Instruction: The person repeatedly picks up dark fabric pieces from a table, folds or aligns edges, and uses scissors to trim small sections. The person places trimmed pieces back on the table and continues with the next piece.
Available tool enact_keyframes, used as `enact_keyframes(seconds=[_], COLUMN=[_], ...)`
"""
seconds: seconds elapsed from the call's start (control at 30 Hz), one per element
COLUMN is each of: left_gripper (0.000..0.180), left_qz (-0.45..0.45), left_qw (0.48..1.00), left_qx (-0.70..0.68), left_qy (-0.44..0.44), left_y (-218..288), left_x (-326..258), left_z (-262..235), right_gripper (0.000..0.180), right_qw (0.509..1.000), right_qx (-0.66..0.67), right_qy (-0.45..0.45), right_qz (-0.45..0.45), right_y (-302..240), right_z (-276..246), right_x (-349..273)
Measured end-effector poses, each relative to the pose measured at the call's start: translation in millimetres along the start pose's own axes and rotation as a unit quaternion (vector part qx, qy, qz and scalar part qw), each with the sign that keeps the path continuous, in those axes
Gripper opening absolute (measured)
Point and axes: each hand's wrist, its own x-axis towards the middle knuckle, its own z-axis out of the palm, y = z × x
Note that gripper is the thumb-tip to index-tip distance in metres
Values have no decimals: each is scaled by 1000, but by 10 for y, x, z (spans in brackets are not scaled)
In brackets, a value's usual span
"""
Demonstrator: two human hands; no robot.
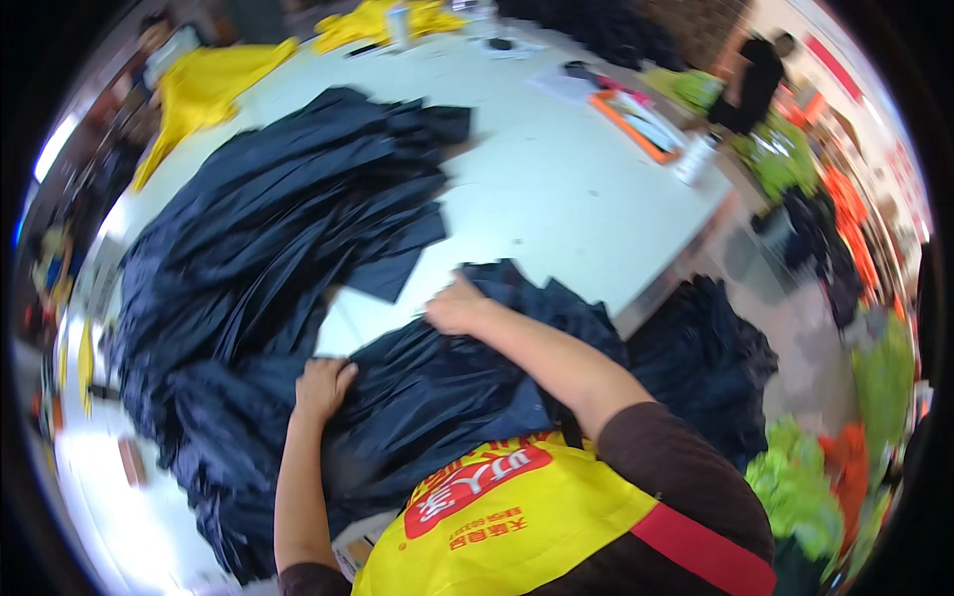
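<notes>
A co-worker [750,87] stands at two o'clock beyond the white table [561,189]. The near cloth [427,382] runs lengthwise from eight to two o'clock under the left hand [323,387] and right hand [457,306], their grip impossible to tell.

There are two near hands [322,387] [456,306], one orange tray [624,129].

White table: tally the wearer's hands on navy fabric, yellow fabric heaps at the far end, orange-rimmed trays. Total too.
Hands on navy fabric: 2, left hand, right hand
Yellow fabric heaps: 2
Orange-rimmed tray: 1
Total: 5
</notes>
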Motion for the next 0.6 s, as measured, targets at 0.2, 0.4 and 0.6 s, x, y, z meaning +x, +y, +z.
enact_keyframes(seconds=[0.2,0.4,0.6], left_gripper=[39,30,37], left_qz=[-181,-290,-141], left_qw=[963,943,945], left_qx=[196,116,27], left_qy=[-25,-116,293], left_y=[-686,-903,-402], left_x=[-299,-269,982], left_z=[5,40,-544], right_gripper=[27,19,22], right_qw=[982,961,957], right_qx=[183,272,273], right_qy=[-47,14,-63], right_qz=[8,46,68], right_y=[91,-259,-205], right_z=[49,9,-102], right_x=[-476,-906,-796])
